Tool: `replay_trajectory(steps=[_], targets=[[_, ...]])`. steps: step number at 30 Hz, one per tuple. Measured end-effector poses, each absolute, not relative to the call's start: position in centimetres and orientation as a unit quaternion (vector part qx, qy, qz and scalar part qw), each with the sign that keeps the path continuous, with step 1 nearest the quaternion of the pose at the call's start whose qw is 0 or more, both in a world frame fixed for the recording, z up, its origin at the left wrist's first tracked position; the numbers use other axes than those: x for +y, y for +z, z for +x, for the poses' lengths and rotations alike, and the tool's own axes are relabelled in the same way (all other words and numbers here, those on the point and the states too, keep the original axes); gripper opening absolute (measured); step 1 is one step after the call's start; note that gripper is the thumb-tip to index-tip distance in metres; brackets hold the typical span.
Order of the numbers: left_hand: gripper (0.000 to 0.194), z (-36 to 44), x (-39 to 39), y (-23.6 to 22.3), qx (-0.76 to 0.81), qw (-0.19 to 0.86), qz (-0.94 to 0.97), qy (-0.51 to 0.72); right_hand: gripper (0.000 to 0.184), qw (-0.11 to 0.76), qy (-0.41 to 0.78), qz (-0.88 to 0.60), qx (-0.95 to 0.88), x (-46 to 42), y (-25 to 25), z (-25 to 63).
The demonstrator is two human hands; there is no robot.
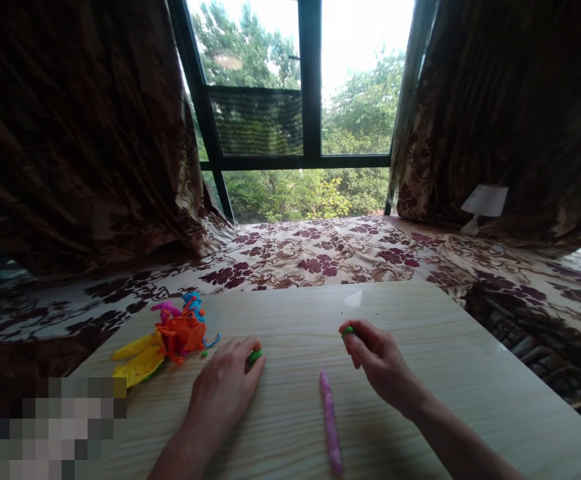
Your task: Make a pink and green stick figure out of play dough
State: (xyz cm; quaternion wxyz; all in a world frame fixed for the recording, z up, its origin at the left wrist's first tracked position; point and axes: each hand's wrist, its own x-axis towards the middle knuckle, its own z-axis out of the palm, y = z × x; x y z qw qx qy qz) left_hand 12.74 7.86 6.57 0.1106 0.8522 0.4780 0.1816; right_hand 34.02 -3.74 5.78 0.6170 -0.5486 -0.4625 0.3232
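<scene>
My left hand point(227, 377) rests on the wooden tabletop, its thumb and fingers closed around a piece of green modelling clay point(253, 358). Off to the right, my right hand point(377, 357) pinches a smaller bit of green clay point(349, 331) between thumb and forefinger, a little above the table. A pink-purple stick, thick in the middle and tapered point(330, 423), lies lengthwise between the two hands, touched by neither. Left of my left hand sits a pile of orange clay point(183, 337) with blue and pink pieces, next to flattened yellow clay point(137, 360). A tiny green crumb point(204, 353) lies beside it.
The pale wood-grain table point(290, 320) ends at a ledge covered with flowered cloth point(320, 257), below a window. A small white lamp point(485, 201) stands on the ledge at right. Dark patterned curtains point(70, 133) hang on both sides. The lower left corner is blurred out.
</scene>
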Motion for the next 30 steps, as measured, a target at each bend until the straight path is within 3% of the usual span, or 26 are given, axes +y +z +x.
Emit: replay_trajectory(steps=[7, 11, 15, 17, 21, 23, 26, 30], targets=[[0.025, 14.0, 5.5, 8.0, 0.473, -0.003, 0.861, 0.187, 0.021, 0.557, 0.267, -0.605, -0.503, -3.4, 5.1, 34.9], [0.035, 17.2, 1.5, 7.8, 0.408, 0.127, 0.893, 0.142, 0.021, 0.543, 0.257, -0.611, -0.515, -3.6, 5.0, 35.0], [0.022, 19.2, 0.3, 6.8, 0.383, 0.187, 0.889, 0.166, 0.018, 0.534, 0.252, -0.619, -0.518, -4.2, 5.3, 34.8], [0.024, 19.4, 0.9, 6.9, 0.383, 0.283, 0.860, 0.185, 0.017, 0.542, 0.256, -0.620, -0.506, -4.4, 5.5, 34.9], [0.026, 18.9, 2.2, 8.0, 0.321, 0.653, 0.654, 0.208, 0.021, 0.559, 0.321, -0.591, -0.486, -4.0, 5.8, 35.1], [0.028, 18.6, 2.3, 8.4, 0.286, 0.773, 0.527, 0.208, 0.023, 0.565, 0.359, -0.572, -0.474, -3.7, 5.8, 35.1], [0.030, 18.4, 2.1, 8.3, 0.258, 0.844, 0.424, 0.203, 0.024, 0.571, 0.394, -0.553, -0.461, -3.5, 5.8, 34.8], [0.028, 18.4, 2.2, 7.4, 0.240, 0.857, 0.396, 0.228, 0.021, 0.587, 0.428, -0.527, -0.442, -3.5, 5.9, 34.1]])
